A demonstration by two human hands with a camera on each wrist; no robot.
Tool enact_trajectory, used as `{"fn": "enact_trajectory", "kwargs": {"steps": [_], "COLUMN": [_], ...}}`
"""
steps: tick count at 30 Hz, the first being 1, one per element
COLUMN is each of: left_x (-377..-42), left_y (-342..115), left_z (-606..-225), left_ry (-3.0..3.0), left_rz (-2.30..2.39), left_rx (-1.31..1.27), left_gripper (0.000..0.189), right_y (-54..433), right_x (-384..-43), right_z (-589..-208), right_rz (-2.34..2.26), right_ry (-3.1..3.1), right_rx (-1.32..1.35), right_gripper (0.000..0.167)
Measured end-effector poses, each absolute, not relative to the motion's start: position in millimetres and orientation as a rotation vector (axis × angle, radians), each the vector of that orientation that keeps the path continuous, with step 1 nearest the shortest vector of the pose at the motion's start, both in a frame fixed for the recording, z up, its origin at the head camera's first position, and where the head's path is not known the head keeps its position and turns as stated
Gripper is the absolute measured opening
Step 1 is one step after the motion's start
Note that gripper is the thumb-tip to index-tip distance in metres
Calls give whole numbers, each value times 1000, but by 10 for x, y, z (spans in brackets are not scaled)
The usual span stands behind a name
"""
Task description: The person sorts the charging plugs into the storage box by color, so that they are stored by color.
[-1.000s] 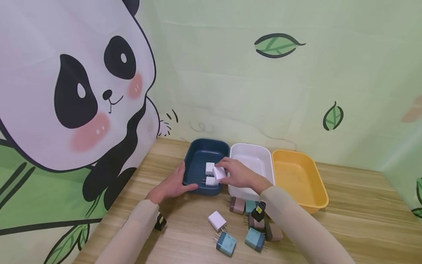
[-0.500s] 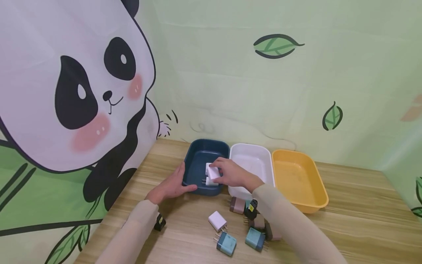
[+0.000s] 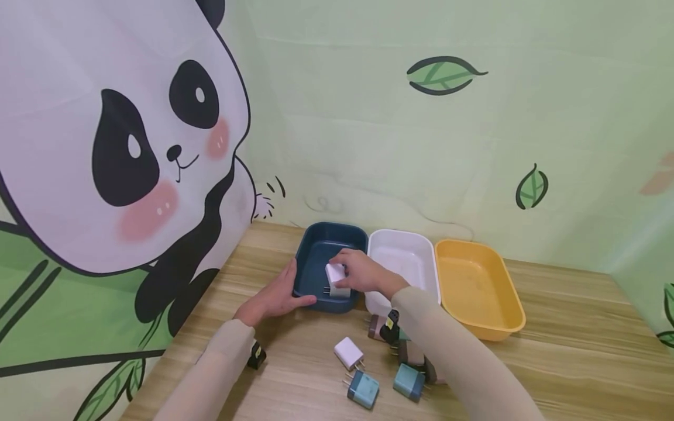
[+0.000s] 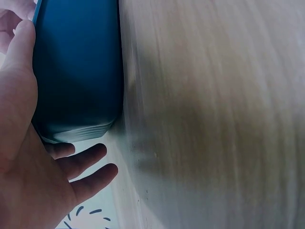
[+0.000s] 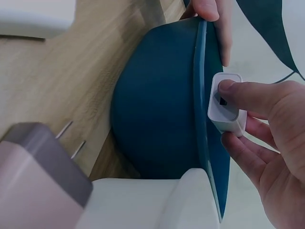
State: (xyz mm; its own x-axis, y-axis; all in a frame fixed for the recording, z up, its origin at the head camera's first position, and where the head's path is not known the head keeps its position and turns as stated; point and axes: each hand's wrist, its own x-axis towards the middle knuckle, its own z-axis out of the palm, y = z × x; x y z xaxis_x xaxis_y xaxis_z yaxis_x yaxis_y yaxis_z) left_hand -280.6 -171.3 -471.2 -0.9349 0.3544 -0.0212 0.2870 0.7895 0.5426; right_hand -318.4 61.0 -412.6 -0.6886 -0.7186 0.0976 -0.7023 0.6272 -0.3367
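Note:
My right hand [image 3: 365, 272] pinches a white charger plug [image 3: 335, 273] over the dark blue tray [image 3: 330, 305]. In the right wrist view, the thumb presses the port end of this charger [image 5: 225, 110], with fingers beneath it, beside the tray's rim. Another white charger [image 3: 341, 291] lies in the tray below it, prongs pointing left; the rest of that spot is hidden by the hand. My left hand [image 3: 274, 295] rests against the tray's left front corner, thumb along the front. Its fingers look fairly straight beside the tray wall [image 4: 78, 71] in the left wrist view.
A white tray [image 3: 404, 233] and a yellow tray [image 3: 506, 332] stand in a row right of the blue one. On the wooden table lie a white charger [image 3: 348, 353], teal chargers [image 3: 363, 390] and pink-brown ones [image 3: 411, 353], partly under the right sleeve.
My right hand has shifted left with the white charger, further over the blue tray, and the charger has turned in its grip. The left hand stays at the tray.

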Motion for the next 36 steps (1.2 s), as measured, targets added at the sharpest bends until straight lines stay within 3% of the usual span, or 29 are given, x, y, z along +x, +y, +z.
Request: {"fn": "enact_trajectory", "kwargs": {"steps": [36], "left_x": [-2802], "left_y": [-1724], "left_z": [-4716], "left_ry": [2857], "left_rz": [857], "left_rx": [523], "left_gripper": [111], "right_y": [316], "right_x": [-3403], "right_z": [-4257], "right_rz": [-657], "right_ry": [2781], "right_rx": [-1075], "right_gripper": [46]}}
